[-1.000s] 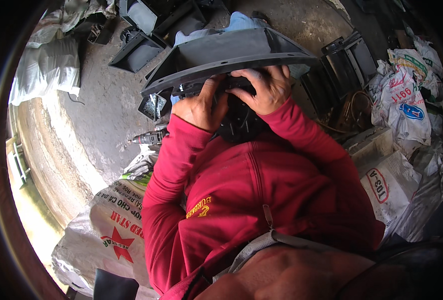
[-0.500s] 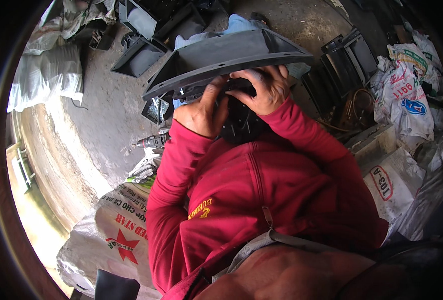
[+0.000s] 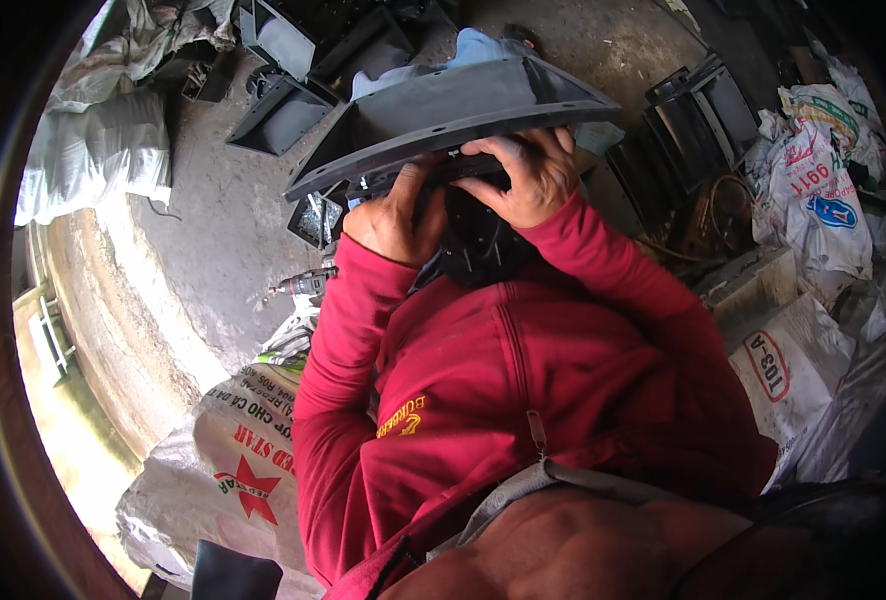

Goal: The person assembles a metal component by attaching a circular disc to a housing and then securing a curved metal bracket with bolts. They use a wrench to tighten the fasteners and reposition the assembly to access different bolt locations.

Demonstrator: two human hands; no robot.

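Observation:
A dark grey, trough-shaped metal housing stands across my lap, its curved flange with holes facing me. Under the flange's near edge, my left hand is curled with its fingertips hidden. To its right, my right hand bends forefinger and thumb towards the same spot, the other fingers up against the housing. Whatever small part lies between the fingertips cannot be made out. Below the hands is a dark round part near my lap.
An open box of small shiny hardware and a power drill lie to the left. More dark metal housings sit beyond, others at the right. Sacks line the right side; a printed sack is near left.
My left hand has shifted slightly left and down, its thumb lower under the flange. My right hand and the housing stay almost in place.

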